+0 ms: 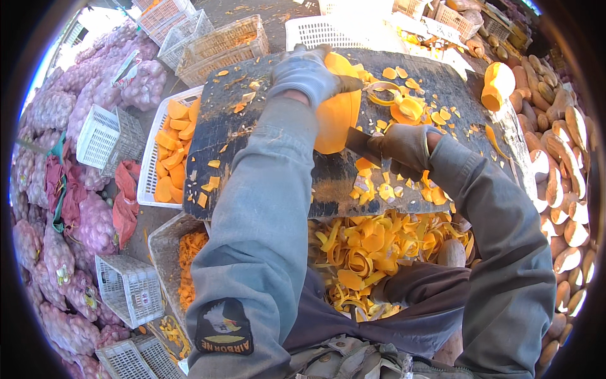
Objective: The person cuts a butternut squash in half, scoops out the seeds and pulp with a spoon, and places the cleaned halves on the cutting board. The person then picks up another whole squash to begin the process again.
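Observation:
My left hand (305, 78), in a pale work glove with dark fingertips, grips the far part of a peeled orange squash piece (337, 124), with the thumb across its right side. The squash rests on a dark, worn cutting board (334, 182). My right hand (406, 146), in a dark-palmed glove, holds a broad knife (358, 143) whose blade is at the squash's near right edge. I cannot tell how deep the blade sits. Squash trimmings (408, 108), small chunks and seeds lie around both hands.
A white basket (146, 184) of squash chunks stands left of the board. Peelings (378, 241) heap up below its near edge. Another peeled squash (496, 87) stands at the far right, beside piled whole squashes (561, 147). Net sacks of garlic bulbs (97, 220) and plastic crates (128, 291) line the left.

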Tool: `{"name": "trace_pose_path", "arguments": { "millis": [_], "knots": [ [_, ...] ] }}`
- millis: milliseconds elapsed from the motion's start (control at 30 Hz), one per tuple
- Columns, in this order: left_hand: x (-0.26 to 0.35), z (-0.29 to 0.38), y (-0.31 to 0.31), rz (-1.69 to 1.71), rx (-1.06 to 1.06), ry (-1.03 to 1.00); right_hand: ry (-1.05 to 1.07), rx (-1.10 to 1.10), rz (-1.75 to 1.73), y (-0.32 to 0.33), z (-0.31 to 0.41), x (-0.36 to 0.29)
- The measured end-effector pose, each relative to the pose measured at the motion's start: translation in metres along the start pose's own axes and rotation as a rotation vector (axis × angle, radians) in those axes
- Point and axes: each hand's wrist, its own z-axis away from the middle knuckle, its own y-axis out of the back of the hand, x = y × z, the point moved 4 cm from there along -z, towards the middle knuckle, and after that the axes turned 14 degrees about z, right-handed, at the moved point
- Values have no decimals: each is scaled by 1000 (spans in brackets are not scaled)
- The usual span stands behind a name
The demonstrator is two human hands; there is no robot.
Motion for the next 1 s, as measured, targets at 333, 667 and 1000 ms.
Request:
{"name": "trace_pose_path", "arguments": {
  "millis": [333, 667, 1000],
  "knots": [
    [-172, -66, 1, 1242, -231, 215, 41, 31, 29, 17, -12, -64],
    [-257, -80, -63, 1243, -83, 250, 97, 102, 213, -5, -44, -25],
    [-203, -111, -42, 431, -253, 174, 8, 7, 20, 9, -43, -29]
  ]
}}
